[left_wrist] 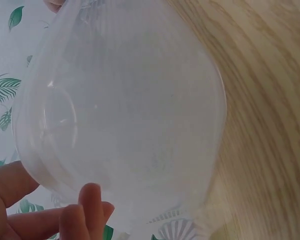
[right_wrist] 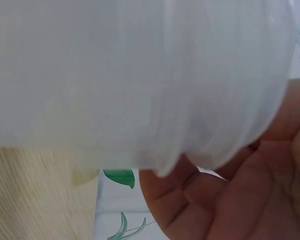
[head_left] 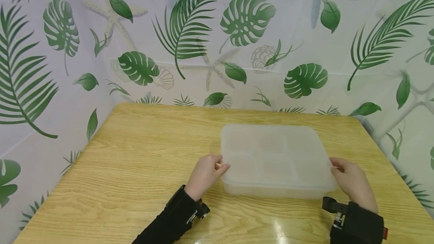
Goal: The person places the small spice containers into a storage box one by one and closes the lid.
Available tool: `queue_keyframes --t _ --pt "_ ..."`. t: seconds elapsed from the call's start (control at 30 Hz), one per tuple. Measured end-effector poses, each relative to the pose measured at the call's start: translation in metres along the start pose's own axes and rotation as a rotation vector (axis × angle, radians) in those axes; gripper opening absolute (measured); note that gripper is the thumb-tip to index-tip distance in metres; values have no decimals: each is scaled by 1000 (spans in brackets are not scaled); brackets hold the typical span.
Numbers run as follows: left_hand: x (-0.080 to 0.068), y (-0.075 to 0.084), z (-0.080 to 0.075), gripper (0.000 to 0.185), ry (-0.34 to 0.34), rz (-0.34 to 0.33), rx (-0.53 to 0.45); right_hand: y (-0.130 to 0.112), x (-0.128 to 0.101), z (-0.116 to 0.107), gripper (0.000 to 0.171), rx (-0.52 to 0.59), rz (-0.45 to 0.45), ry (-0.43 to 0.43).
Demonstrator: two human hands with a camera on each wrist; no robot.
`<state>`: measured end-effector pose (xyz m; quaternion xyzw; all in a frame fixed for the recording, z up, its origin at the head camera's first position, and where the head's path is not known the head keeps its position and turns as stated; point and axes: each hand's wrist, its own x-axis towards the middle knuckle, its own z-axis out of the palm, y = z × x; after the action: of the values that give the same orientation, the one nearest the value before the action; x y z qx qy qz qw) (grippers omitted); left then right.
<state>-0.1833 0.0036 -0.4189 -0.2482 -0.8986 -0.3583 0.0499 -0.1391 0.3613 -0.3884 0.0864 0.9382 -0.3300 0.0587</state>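
A translucent white plastic storage box, rectangular with rounded corners, is over the right half of the table. Faint compartment outlines show through its flat lid. My left hand pinches the box's left edge, thumb by the top rim and fingers curled beneath. On the opposite side my right hand grips the right edge. From the left wrist, the box wall fills the middle, with the left fingers close below its rim. In the right wrist view, the right fingers curl under the stepped rim.
The wood-grain table runs back to a white curtain printed with green leaves, starfish and shells. That same curtain hangs along both sides. Black wrist straps with small cameras sit on both forearms.
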Motion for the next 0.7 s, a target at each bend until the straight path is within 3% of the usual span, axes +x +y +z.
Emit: queue_keyframes --t 0.23,0.4,0.53,0.7 --pt "0 -2 3 24 -32 -5 -23 3 0 0 49 -17 -24 -9" --pt "0 0 2 24 -50 -55 -40 5 0 -2 49 -38 -68 -31" --pt "-2 -1 1 44 -91 -119 -123 8 -1 -2 51 -13 -73 -65" --pt "-3 -3 -1 60 -211 -185 -269 11 -2 -4 54 86 -35 -126"
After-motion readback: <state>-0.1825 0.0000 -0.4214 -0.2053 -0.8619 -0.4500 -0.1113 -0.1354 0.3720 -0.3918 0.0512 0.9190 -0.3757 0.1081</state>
